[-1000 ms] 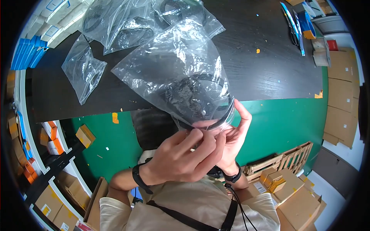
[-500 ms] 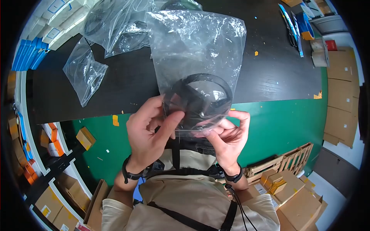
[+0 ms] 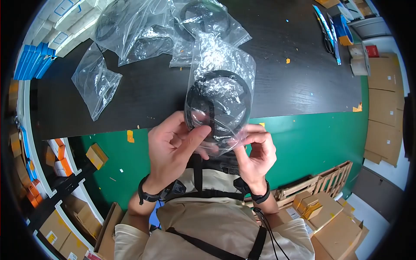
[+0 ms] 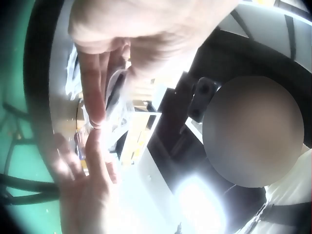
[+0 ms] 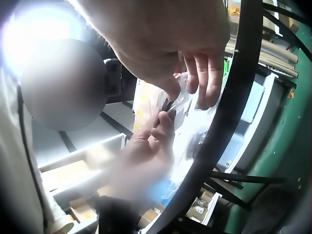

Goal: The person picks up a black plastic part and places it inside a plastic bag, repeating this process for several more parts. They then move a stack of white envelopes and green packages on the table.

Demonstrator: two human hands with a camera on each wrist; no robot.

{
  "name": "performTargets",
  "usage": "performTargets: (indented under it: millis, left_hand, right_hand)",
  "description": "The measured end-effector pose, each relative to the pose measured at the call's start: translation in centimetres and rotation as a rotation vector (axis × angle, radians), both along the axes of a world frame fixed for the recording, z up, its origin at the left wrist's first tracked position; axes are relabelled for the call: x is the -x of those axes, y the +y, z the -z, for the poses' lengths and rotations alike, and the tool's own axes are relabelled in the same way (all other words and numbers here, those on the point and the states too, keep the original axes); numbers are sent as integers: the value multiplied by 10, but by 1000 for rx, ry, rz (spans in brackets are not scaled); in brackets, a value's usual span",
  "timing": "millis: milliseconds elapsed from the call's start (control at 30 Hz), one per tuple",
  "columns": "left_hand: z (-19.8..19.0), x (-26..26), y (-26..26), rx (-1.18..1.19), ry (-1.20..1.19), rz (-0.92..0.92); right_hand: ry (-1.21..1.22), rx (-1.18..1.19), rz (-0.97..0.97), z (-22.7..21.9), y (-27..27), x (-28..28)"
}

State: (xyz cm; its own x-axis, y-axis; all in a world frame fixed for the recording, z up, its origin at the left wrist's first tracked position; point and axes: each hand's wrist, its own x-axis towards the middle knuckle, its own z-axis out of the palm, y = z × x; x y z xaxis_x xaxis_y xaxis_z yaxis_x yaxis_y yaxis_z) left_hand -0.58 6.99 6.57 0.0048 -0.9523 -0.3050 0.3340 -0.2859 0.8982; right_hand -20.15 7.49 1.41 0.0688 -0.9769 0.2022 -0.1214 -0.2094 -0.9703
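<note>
Fingers (image 3: 197, 135) of both hands apparently pinch bag (image 3: 221, 93) upright.

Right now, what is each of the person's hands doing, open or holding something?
Left hand: pinches the lower edge of the clear plastic bag with the black ring inside.
Right hand: pinches the same bag's lower edge.

Person wears a beige short-sleeved shirt (image 3: 216, 229) crossed by black harness straps (image 3: 203, 245), a black wristband (image 3: 149, 197) on the left wrist, another black band (image 3: 260, 198) on the right, thin black cable (image 3: 268, 234) trailing.
</note>
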Motion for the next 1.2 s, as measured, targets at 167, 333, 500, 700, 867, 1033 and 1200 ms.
performTargets:
  millis: [167,333,500,700,867,1033,1200]
  left_hand:
    - [14,10,4,14,22,47]
    - [23,17,8,104,-134,84]
    - [22,18,8,39,-130,153]
    - [27,23,18,-22,-135,312]
    - [26,28,23,131,-246,373]
    - [17,24,19,167,-253,351]
    - [10,17,13,217,-251,331]
  right_hand:
    - [-45,14,69,-4,-2,-10]
    - [-1,23,118,5,2,-3]
    - [99,94,146,9,0,1]
    - [173,109,158,-2,-12,7]
    - [170,146,184,-2,-20,12]
    - [12,-177,237,-27,-29,3]
    - [-332,-386,-79,-42,-29,11]
